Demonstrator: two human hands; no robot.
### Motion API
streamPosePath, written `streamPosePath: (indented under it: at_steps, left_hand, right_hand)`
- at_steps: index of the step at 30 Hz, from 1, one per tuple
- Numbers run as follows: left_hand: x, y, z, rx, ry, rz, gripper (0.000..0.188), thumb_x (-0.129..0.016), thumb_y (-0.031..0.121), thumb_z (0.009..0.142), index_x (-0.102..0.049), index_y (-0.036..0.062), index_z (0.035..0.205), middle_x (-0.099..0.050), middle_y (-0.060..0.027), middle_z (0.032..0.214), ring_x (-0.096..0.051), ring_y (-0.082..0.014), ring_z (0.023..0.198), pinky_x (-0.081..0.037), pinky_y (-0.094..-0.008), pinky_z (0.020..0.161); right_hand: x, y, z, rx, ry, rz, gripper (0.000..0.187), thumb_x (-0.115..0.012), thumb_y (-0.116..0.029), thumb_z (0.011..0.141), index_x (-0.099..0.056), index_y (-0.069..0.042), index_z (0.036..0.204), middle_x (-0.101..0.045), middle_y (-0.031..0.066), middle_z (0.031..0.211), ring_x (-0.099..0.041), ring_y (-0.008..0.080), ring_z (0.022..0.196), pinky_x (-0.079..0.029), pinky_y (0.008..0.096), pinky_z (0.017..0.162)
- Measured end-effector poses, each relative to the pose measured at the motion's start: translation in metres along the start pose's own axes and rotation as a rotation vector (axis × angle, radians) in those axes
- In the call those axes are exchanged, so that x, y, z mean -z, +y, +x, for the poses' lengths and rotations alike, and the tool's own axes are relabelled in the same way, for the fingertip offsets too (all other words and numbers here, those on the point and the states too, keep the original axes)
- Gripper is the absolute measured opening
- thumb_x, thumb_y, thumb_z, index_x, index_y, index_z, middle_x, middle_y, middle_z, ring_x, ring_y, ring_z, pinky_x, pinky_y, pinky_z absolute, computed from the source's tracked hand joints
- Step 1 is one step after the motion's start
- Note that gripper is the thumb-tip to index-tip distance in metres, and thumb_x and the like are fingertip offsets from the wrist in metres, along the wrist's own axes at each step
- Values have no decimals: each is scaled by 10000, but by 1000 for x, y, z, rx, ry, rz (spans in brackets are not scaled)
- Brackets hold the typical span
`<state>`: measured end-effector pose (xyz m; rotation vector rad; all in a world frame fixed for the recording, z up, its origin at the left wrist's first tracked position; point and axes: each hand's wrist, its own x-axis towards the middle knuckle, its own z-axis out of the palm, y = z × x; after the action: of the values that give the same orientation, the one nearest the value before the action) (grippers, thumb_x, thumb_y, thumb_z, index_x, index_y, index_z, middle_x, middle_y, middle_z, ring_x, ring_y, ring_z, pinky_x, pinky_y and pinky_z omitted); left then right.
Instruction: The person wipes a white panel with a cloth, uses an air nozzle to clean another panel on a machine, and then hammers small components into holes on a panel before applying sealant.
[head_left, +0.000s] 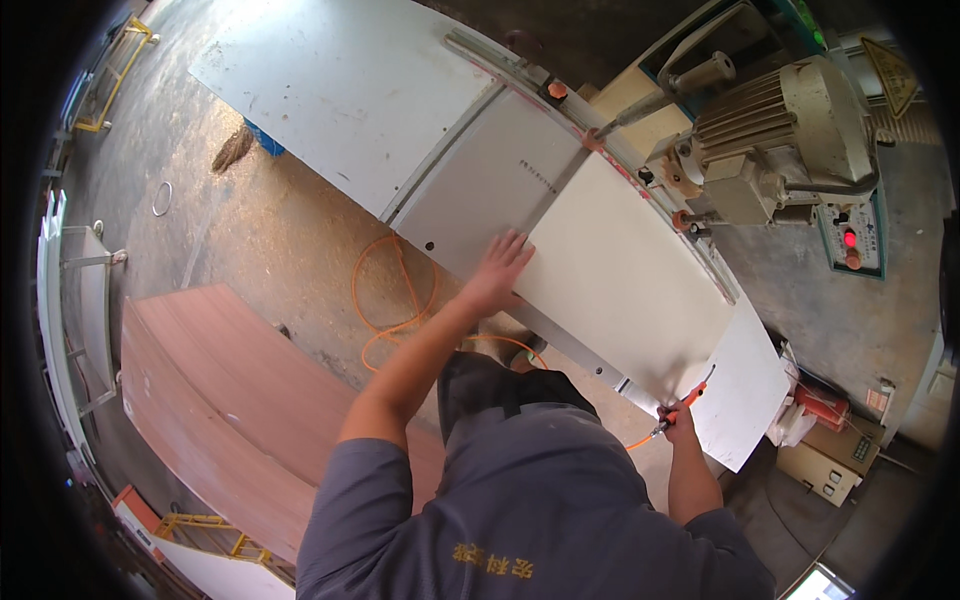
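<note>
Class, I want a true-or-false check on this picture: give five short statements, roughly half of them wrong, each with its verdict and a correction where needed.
1. The right hand holds an orange blow gun. True.
2. The left hand is clenched in a fist. False: its fingers are extended.
3. An orange hose lies looped on the floor. True.
4. The flat panel between the hands is black. False: it is pale cream.
5. A finned motor is on the picture's right side. True.
</note>
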<state>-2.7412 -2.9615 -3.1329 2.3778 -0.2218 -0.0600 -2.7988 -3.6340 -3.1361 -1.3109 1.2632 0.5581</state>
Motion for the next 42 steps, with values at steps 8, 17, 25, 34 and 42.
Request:
streamPosePath:
  at_steps: [8,17,25,34,42]
  left_hand:
    - [14,-3,7,40,2,-109,1062,-887,246,695,-383,-19,1591,-225,-268,1710,-120,-449,1623,-121,-555,1326]
    - [9,-11,5,30,-7,-125,1084,-891,195,684,-360,-31,1601,-201,-281,1717,-109,-439,1627,-112,-535,1337]
    - [10,-10,2,20,2,-113,1099,-900,211,679,-357,-16,1608,-202,-279,1719,-116,-450,1623,-111,-548,1334]
    - [-92,81,30,-272,-266,385,896,-759,264,823,-404,202,1644,-132,-211,1772,-27,-552,1607,-53,-830,1199]
    - [-90,139,70,-62,-466,581,942,-761,293,884,-281,234,1692,-84,-290,1754,-54,-630,1567,-132,-928,1076]
  right_hand:
    - [-14,-1,-10,47,-35,-24,237,-578,-92,825,-500,11,1024,-639,155,849,-658,268,754,-506,303,586]
    - [-13,1,-15,31,-61,23,250,-562,-36,830,-472,30,1054,-626,185,960,-683,297,813,-522,303,562]
    - [-12,8,-10,35,-78,22,291,-575,-41,852,-445,-8,1111,-605,173,976,-691,317,834,-530,320,567]
    - [-56,19,-10,157,11,5,310,-641,-67,880,-479,-40,1143,-601,141,1052,-718,346,871,-580,398,625]
    - [-102,34,-86,430,40,-261,423,-690,-401,1028,-648,-37,1239,-701,72,1046,-743,189,879,-563,311,536]
